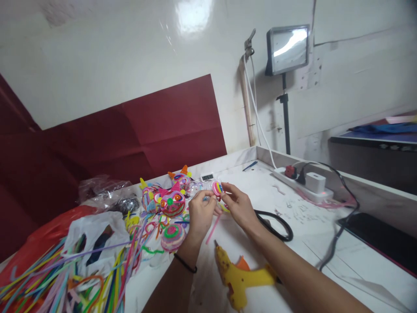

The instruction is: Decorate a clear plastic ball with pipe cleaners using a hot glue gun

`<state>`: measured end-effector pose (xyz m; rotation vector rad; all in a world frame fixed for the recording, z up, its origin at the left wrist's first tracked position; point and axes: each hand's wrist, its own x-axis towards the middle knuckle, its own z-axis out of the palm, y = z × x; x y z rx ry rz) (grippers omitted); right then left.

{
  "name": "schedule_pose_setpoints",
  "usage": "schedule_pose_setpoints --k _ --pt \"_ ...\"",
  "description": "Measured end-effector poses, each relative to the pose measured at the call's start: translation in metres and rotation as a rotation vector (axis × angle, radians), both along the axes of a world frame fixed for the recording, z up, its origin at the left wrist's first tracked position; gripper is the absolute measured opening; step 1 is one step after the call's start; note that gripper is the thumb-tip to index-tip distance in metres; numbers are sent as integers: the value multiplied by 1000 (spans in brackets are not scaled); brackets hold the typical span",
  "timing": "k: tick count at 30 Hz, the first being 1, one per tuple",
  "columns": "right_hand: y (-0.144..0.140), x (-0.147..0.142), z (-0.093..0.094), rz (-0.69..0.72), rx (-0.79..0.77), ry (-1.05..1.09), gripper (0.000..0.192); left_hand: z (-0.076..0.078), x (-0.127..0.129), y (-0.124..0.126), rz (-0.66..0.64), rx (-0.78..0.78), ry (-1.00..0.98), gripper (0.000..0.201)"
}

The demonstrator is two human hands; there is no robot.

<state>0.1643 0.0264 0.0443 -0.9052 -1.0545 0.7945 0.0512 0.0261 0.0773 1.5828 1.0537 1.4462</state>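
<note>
Both hands meet above the white table around a small round piece wound with striped pipe cleaners (217, 188), which has clear plastic behind it. My left hand (202, 213) is closed, its fingers pinched at the near left side of this piece. From the right, my right hand (239, 204) grips its edge between thumb and fingers. A pink pipe cleaner (212, 230) lies just below the hands. Close to them, a yellow hot glue gun (239, 278) rests on its side, nozzle pointing away. Left of my hands stands a pink animal head made of coiled pipe cleaners (171, 202).
Loose pipe cleaners (107, 282) and a white plastic bag (97, 237) cover the table's left side. A pink coiled disc (172, 237) lies by my left wrist. To the right are a black cable (280, 234), a power strip (302, 187) and a dark phone-like slab (381, 241).
</note>
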Motion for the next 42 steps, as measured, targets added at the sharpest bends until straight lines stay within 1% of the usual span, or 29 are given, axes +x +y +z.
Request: schedule_pose_setpoints --k 5,9,14,18,24,33,38,42 --pt "1 0 0 -4 -23 2 32 0 2 0 4 -58 -1 5" --pt "1 -1 -1 13 -25 0 32 -1 1 1 -7 -55 -3 4" --pt "1 -2 0 18 -17 -9 36 -1 0 1 -22 -50 -53 7" --pt "1 -2 -1 15 -7 -17 37 -2 0 3 -6 -11 -11 5" --pt "2 -2 -3 18 10 -30 38 -4 -1 4 -16 -3 29 5" --pt "4 -2 -4 24 11 -34 41 -4 0 5 -9 -35 38 4" --pt "4 -2 -3 24 22 -35 39 -4 0 6 -10 -54 21 6" --pt "2 -1 -2 22 25 -40 39 -2 1 5 -17 -78 -7 9"
